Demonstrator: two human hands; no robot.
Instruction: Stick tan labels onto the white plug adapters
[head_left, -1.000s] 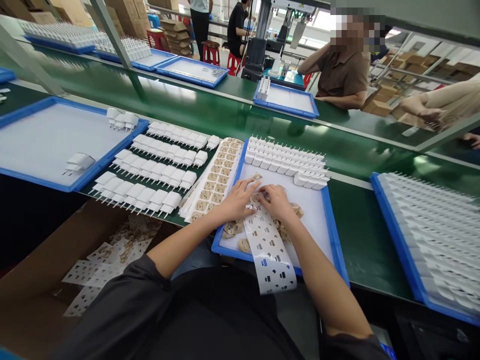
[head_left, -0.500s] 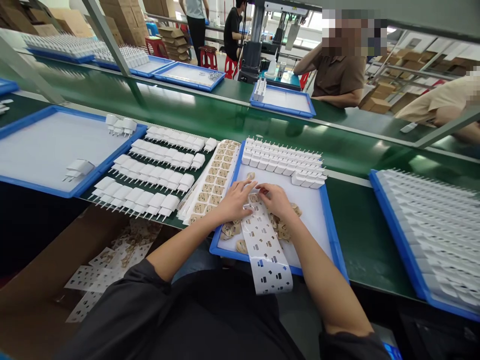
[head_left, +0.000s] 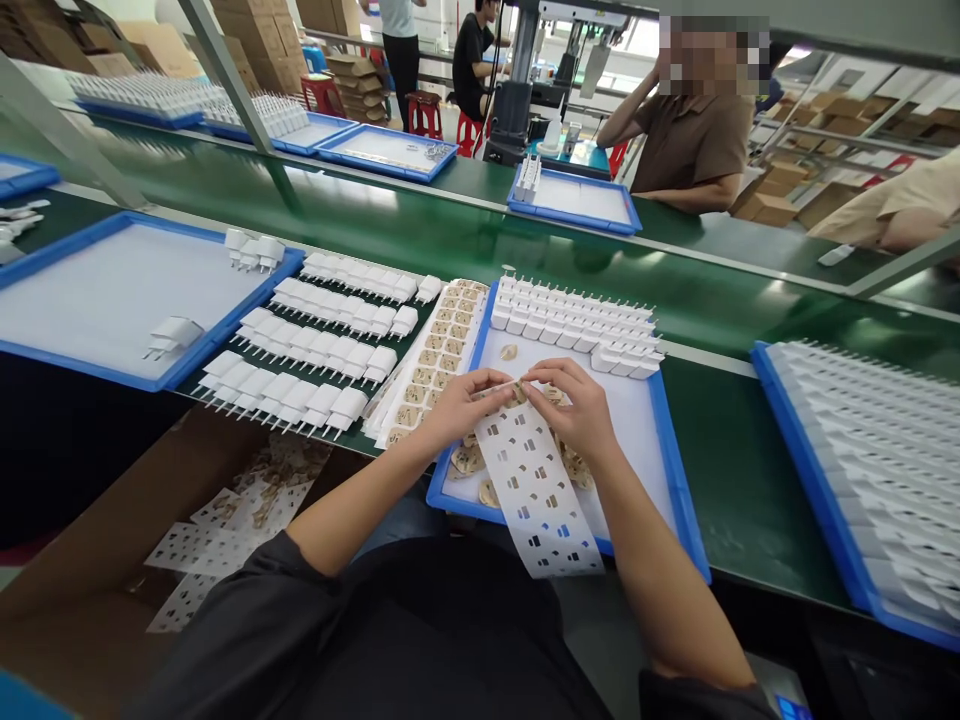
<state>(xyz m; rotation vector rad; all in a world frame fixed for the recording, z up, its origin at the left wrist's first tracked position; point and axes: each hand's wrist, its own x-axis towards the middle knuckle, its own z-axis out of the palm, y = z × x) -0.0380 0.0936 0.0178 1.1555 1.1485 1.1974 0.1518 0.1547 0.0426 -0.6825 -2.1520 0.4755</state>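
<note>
My left hand (head_left: 463, 403) and my right hand (head_left: 571, 405) pinch the top edge of a long white backing sheet (head_left: 538, 487) with small cut-out marks. The sheet is lifted off the blue-rimmed tray (head_left: 679, 470) and hangs over its near edge toward me. Small tan labels (head_left: 467, 460) lie loose on the tray under my hands. Rows of white plug adapters (head_left: 577, 325) fill the far part of the tray. A sheet of tan labels (head_left: 437, 358) lies just left of the tray.
Three rows of white adapters (head_left: 311, 340) lie on the green belt to the left, beside a large blue tray (head_left: 105, 290) holding a few adapters. Another full tray (head_left: 870, 460) sits at right. Used backing sheets (head_left: 217, 530) lie in a cardboard box below. A person (head_left: 686, 140) sits across the belt.
Both hands have lifted the top edge of the backing sheet up off the tray; before, they pressed it flat among the labels.
</note>
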